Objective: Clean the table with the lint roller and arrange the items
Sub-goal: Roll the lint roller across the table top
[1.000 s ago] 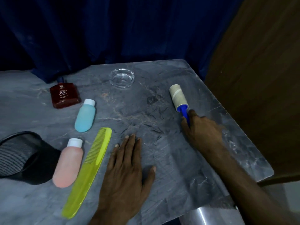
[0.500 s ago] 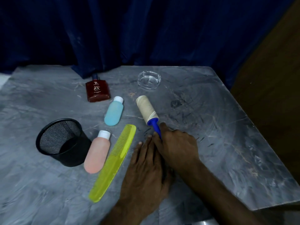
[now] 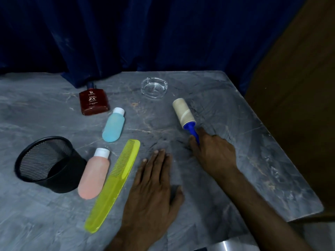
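- The right hand [image 3: 213,156] was wrapped around the blue handle of the lint roller [image 3: 184,113], whose paper drum lay on the table [image 3: 244,142] at about one o'clock from the left hand [image 3: 154,185].
- The left hand lay flat, fingers spread and holding nothing, pressed on the tabletop just right of the comb [image 3: 114,183].
- Risk, as I judged it: a sweep toward nine o'clock could knock the blue bottle [image 3: 113,127] or the comb, since both lay loose in that path.
- A push toward eleven o'clock could strike the glass ashtray [image 3: 154,88], which sat near the drum's far end.
- The drum looked beige and dull, with a paler band across it; its outer sheet may have been spent and might grip little dust.
- The pink bottle [image 3: 94,175] lay touching the mesh cup [image 3: 47,163], so a nudge could roll it.
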`<state>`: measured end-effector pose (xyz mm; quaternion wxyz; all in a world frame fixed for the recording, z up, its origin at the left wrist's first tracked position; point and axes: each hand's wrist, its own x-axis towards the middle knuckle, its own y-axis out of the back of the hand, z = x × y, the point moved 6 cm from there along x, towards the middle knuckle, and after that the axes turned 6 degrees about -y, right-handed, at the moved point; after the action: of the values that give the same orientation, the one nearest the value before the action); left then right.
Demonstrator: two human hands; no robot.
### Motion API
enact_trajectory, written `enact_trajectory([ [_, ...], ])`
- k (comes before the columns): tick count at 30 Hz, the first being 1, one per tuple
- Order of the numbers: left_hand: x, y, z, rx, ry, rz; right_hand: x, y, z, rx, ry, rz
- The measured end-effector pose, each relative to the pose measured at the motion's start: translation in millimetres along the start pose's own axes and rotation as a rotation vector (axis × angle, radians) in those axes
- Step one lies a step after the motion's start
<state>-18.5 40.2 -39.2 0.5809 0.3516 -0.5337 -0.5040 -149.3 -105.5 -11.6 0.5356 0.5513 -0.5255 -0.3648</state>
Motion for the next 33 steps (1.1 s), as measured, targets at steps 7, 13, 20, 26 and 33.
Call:
enact_trajectory([
  [7, 0, -2, 1, 0.006, -0.021, 0.047, 20, 14, 91, -0.06, -0.233, 0.01],
  [13, 0, -6, -1, -0.022, -0.017, 0.084, 14, 36, 151, -0.111, -0.401, 0.029],
  [20, 0, -6, -1, -0.029, -0.022, 0.1, 9, 41, 177, -0.08, -0.485, -0.048],
  [26, -1, -5, -3, -0.018, -0.023, 0.111, 12, 36, 151, -0.084, -0.409, -0.065],
  [33, -8, -3, -2, 0.002, 0.0, 0.075, 17, 19, 98, -0.043, -0.28, -0.133],
])
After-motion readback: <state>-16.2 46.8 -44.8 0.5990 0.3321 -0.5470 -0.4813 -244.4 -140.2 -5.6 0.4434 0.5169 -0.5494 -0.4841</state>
